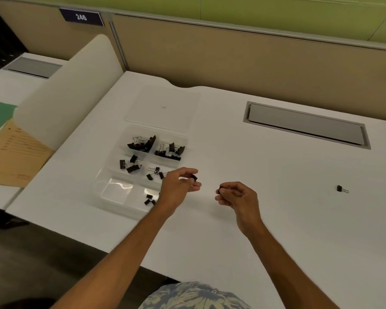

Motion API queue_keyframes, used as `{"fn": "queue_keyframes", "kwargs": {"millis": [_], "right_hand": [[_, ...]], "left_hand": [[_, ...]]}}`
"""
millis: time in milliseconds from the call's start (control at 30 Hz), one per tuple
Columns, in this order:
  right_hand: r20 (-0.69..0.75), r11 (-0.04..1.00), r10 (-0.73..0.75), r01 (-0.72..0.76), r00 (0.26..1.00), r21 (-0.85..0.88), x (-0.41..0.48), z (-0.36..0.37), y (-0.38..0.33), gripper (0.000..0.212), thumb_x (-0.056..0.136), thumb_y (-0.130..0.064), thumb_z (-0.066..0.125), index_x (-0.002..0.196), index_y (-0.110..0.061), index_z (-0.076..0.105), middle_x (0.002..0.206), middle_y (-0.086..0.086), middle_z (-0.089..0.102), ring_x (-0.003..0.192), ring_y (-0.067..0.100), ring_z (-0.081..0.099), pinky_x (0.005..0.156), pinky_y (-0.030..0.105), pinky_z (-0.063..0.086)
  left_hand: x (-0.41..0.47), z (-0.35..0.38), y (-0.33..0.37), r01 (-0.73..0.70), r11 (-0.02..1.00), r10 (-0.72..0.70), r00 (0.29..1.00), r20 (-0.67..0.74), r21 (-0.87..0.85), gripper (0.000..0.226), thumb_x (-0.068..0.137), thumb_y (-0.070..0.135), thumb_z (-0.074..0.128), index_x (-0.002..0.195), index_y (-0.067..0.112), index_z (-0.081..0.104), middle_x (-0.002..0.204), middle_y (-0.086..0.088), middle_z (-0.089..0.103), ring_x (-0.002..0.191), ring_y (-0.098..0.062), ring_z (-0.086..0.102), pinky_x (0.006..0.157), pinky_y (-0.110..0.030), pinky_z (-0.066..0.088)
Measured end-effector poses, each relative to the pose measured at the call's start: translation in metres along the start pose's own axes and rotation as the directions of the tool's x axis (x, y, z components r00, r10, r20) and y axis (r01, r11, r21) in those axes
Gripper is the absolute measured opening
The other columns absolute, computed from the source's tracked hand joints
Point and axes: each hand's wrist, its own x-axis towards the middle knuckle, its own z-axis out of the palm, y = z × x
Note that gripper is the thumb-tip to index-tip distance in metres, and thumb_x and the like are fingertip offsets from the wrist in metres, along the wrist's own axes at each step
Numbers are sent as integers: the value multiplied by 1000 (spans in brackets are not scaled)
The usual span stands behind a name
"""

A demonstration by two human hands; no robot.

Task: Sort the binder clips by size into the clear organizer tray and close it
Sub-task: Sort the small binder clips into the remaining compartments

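The clear organizer tray [112,186] lies open on the white desk, its lid [163,105] flat behind it. Black binder clips fill its compartments: large ones [143,142] at the back left, others [169,150] at the back right, medium ones [129,163] in the middle row, tiny ones [149,199] at the front right. The front left compartment holds nothing. My left hand [178,186] hovers at the tray's right edge and pinches a small black clip [194,177]. My right hand [236,195] pinches another small clip [221,190] above the desk. One small clip [341,188] lies alone far right.
A grey cable hatch [305,124] is set into the desk at the back right. A white divider panel [62,97] stands left of the desk, with papers and a folder [7,152] beyond it. Beige partition walls close off the back.
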Motion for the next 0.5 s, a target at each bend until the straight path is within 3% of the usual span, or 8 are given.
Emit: {"fn": "queue_keyframes", "kwargs": {"millis": [167, 333, 500], "right_hand": [[-22, 998, -20, 19, 1000, -53, 0, 58, 3, 13, 84, 0, 72, 96, -4, 73, 85, 15, 74, 67, 24, 66, 62, 32, 53], [-87, 996, -17, 9, 996, -91, -2, 103, 10, 18, 79, -4, 79, 95, -3, 70, 83, 20, 72, 60, 20, 61, 55, 29, 47], [-75, 943, -92, 63, 993, -326, -2, 130, 18, 12, 79, -14, 81, 86, -12, 71, 76, 4, 72, 56, 10, 59, 53, 18, 47]], "left_hand": [[12, -72, 9, 13, 999, -14, 1000, -16, -34, 18, 86, -7, 66, 104, -2, 67, 92, -23, 71, 80, -32, 74, 76, -35, 61], [20, -129, 4, 38, 999, -37, 999, -7, 23, 17, 84, -5, 69, 100, 0, 71, 87, -18, 74, 80, -29, 75, 78, -36, 61], [26, -154, -6, 22, 975, -24, 1000, 4, 220, 20, 89, -2, 63, 104, 6, 74, 94, -11, 73, 77, -19, 75, 72, -18, 59]]}}
